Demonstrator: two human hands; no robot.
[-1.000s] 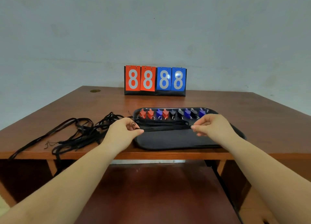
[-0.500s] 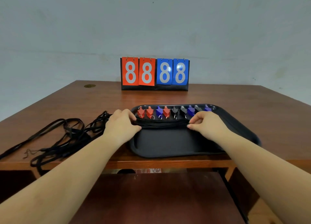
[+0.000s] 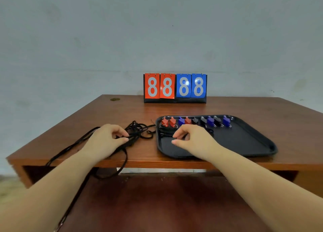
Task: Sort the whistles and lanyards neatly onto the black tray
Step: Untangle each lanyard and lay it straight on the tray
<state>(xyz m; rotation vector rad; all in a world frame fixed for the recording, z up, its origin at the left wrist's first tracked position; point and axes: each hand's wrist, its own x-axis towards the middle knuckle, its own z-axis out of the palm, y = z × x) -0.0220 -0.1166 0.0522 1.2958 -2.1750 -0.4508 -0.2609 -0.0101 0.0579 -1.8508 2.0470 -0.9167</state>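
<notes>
A black tray [image 3: 248,144] lies on the wooden table, right of centre. Along its far edge stands a row of several red, blue and black whistles [image 3: 195,121]. A bundled black lanyard [image 3: 165,131] lies on the tray's left part, just below the whistles. My right hand [image 3: 190,138] hovers over the tray beside that bundle, fingers curled, holding nothing I can make out. A tangle of loose black lanyards [image 3: 138,129] lies on the table left of the tray. My left hand [image 3: 108,139] pinches strands of this tangle.
A red and blue flip scoreboard [image 3: 175,87] showing 8888 stands at the back of the table [image 3: 192,107]. Some lanyard loops [image 3: 111,169] hang over the table's front edge at the left. A round hole [image 3: 114,99] marks the far left corner.
Both hands let go of the lanyard they stretched across the tray. My left hand moved left onto the loose tangle; my right hand shifted left across the tray. The camera view swung left.
</notes>
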